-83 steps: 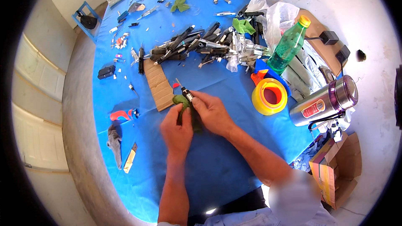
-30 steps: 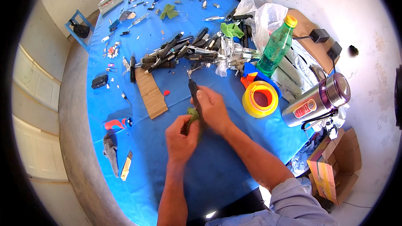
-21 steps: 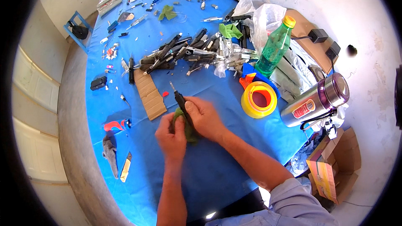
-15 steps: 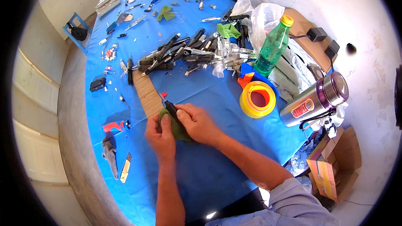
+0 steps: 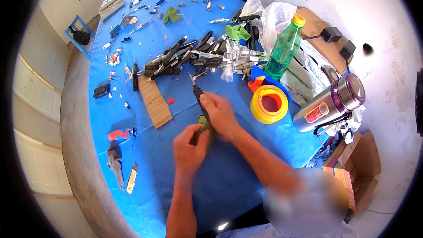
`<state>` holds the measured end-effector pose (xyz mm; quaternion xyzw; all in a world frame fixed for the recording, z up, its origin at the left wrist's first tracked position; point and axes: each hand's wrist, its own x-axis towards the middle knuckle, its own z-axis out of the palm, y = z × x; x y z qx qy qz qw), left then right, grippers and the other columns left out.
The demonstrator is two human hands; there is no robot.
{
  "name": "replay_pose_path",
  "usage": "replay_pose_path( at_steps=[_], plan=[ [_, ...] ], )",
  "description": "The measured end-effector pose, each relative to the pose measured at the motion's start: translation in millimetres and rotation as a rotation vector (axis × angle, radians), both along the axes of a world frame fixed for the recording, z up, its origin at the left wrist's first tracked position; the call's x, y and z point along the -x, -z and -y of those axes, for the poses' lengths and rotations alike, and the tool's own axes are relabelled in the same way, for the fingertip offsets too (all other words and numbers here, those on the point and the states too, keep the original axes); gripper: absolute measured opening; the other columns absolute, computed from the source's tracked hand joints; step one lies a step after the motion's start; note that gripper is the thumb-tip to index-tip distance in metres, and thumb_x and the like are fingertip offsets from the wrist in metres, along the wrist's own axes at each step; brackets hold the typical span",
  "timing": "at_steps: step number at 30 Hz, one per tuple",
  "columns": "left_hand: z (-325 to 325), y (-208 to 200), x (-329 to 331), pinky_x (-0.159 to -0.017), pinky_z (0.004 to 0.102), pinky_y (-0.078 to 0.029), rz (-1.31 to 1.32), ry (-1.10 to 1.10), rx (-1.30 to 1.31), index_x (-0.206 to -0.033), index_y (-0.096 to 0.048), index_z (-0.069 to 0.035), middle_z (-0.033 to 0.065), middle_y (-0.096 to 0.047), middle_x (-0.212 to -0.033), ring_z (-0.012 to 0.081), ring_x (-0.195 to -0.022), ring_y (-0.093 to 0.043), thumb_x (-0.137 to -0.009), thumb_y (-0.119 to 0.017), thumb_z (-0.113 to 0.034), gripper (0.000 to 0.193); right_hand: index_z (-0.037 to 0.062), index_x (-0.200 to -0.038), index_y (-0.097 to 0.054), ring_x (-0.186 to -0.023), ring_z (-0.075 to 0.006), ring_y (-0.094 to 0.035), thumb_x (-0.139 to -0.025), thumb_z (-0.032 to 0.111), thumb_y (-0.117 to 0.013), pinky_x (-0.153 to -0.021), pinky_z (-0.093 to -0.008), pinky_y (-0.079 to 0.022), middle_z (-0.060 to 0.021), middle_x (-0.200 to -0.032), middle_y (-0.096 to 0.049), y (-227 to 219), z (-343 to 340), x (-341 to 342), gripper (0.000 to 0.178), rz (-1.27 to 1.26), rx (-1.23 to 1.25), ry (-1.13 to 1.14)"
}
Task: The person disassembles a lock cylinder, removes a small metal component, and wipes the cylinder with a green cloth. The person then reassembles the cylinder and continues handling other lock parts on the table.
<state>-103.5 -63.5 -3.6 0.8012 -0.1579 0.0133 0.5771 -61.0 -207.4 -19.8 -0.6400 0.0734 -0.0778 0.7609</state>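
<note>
A slim black stick-shaped device (image 5: pixel 197 91) with a thin pale tip points up and away over the blue-covered table; its exact kind I cannot tell. My right hand (image 5: pixel 221 115) is closed around its body, thumb on top. Just below and to the left, my left hand (image 5: pixel 190 146) pinches a dark green cloth (image 5: pixel 203 124) close against the device's lower end. Fingers partly hide both cloth and device. Left of them lies a strip of corrugated cardboard (image 5: pixel 154 103), with a small red piece (image 5: pixel 171 101) beside it. A heap of similar black devices (image 5: pixel 169 61) lies beyond.
At the right stand a green bottle (image 5: pixel 285 50), a roll of yellow tape (image 5: pixel 269 104) and a steel flask (image 5: pixel 328 103). A red-handled tool (image 5: pixel 119 135), a grey cloth (image 5: pixel 115 165) and a yellow-handled blade (image 5: pixel 131 178) lie near the left edge. An open carton (image 5: pixel 363 163) sits lower right.
Both hands have shifted right, off the cardboard strip. The device has moved up and right, out of the cloth's wrap, exposing more of its front end. The red piece now shows fully.
</note>
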Motion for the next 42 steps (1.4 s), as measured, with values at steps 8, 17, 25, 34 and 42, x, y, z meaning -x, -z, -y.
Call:
replay_pose_path(
  at_steps=[8,17,25,34,42],
  plan=[
    [3,5,-1,-0.061,0.0256,-0.048,0.012,-0.111,0.081,-0.1,-0.067,0.003,0.0048,-0.066,-0.076,0.0074,-0.068,-0.058,-0.092,-0.068,-0.004,0.01,0.0,-0.127,-0.065,-0.075,-0.004,-0.049,-0.103,0.021,-0.057,-0.064,-0.022,-0.043,0.0049,-0.086,-0.06,-11,-10,6,0.033,0.01,-0.067,-0.02],
    [-3,1,-4,-0.063,0.0249,-0.048,0.085,-0.258,0.162,-0.102,-0.065,0.004,0.0041,-0.066,-0.081,0.0079,-0.072,-0.06,-0.096,-0.065,-0.007,0.012,-0.001,-0.132,-0.062,-0.091,-0.0073,-0.058,-0.104,0.019,-0.051,-0.081,-0.0244,-0.05,-0.0015,-0.103,-0.067,-13,-23,15,0.035,-0.034,-0.199,-0.221],
    [-16,9,-13,-0.065,0.0247,-0.048,0.135,-0.321,0.152,-0.103,-0.065,0.003,0.0028,-0.065,-0.085,0.0076,-0.074,-0.058,-0.098,-0.065,-0.012,0.015,-0.0021,-0.132,-0.062,-0.091,-0.0083,-0.06,-0.101,0.021,-0.059,-0.079,-0.0255,-0.052,-0.0049,-0.105,-0.069,-28,-20,21,0.039,-0.08,-0.149,-0.347],
    [-38,12,-28,-0.069,0.022,-0.048,0.116,-0.42,0.279,-0.104,-0.064,0.002,0.0018,-0.065,-0.09,0.0062,-0.079,-0.059,-0.099,-0.063,-0.012,0.015,-0.0033,-0.132,-0.061,-0.095,-0.0088,-0.06,-0.103,0.019,-0.055,-0.081,-0.0266,-0.051,-0.0046,-0.105,-0.069,-21,-32,29,0.037,0.009,-0.072,-0.46],
    [-24,4,-18,-0.063,0.0221,-0.047,0.109,-0.316,0.166,-0.102,-0.066,0.003,0.0009,-0.065,-0.082,0.006,-0.073,-0.058,-0.096,-0.065,-0.009,0.013,-0.0042,-0.127,-0.063,-0.09,-0.0089,-0.06,-0.104,0.019,-0.053,-0.08,-0.0269,-0.051,-0.0029,-0.099,-0.069,-10,-28,21,0.035,0.053,-0.03,-0.312]
  ],
)
